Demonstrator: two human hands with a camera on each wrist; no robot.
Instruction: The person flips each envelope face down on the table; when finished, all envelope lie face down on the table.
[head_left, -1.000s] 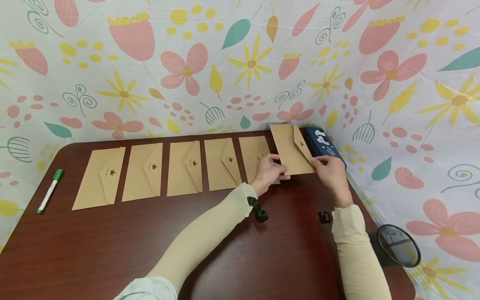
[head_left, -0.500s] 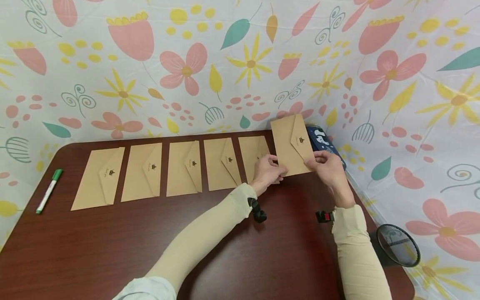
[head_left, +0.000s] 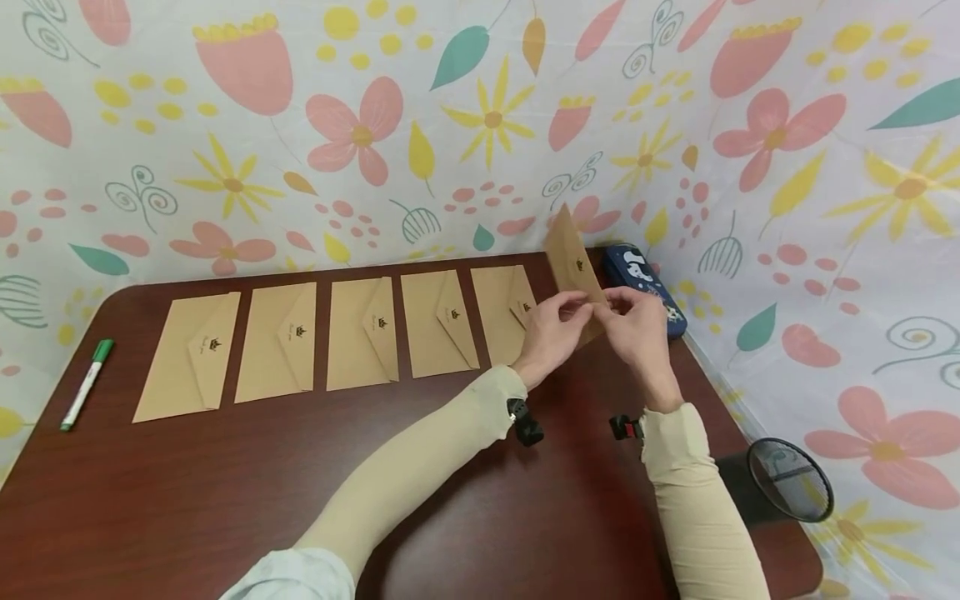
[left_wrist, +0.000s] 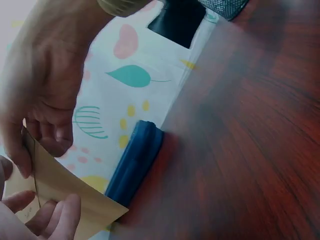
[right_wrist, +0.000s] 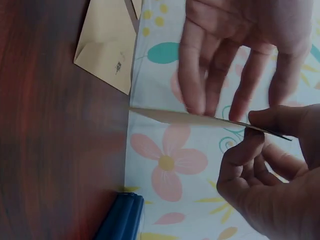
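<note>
A kraft-paper envelope [head_left: 573, 258] with a small crown print stands raised and tilted at the right end of a row of similar envelopes. My right hand [head_left: 636, 333] pinches its near edge between thumb and fingers, as the right wrist view shows from the side. Against one face of the envelope rest the fairly straight fingers of my left hand [head_left: 553, 333], close beside the right fingertips. In the left wrist view the envelope's corner [left_wrist: 107, 210] points over the blue pencil case.
Several flat kraft envelopes [head_left: 360, 333] lie in a row along the table's back. A navy pencil case [head_left: 645, 283] sits at the back right. The green-capped marker [head_left: 86, 385] lies far left; a black mesh pen holder [head_left: 787, 481] stands right. Patterned cloth [head_left: 420, 108] walls off the back and right.
The envelope, earlier facing me between both hands, has turned nearly edge-on. My left hand has moved right, up to the right hand, uncovering the flap of the envelope beside it.
</note>
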